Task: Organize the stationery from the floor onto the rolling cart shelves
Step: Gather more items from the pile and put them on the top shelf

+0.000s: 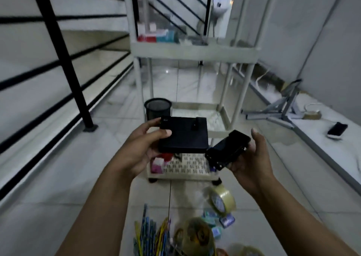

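My left hand (142,148) grips a flat black box (184,135) by its left edge, thumb on top, above the cart's bottom shelf (187,168). My right hand (248,158) cradles a smaller black object (227,148), tilted, fingers curled under it. The white rolling cart (193,50) stands ahead; its upper shelf carries red and teal boxes (156,37). The bottom shelf has a pink item (156,166). On the floor near me lie tape rolls (221,199), bundled pens (148,234) and small blue packets (224,221).
A black mesh pen cup (157,109) stands on the floor left of the cart. Black stair railing (64,60) runs along the left. A grey metal stand (281,107) and a phone (337,129) lie on a raised ledge at right.
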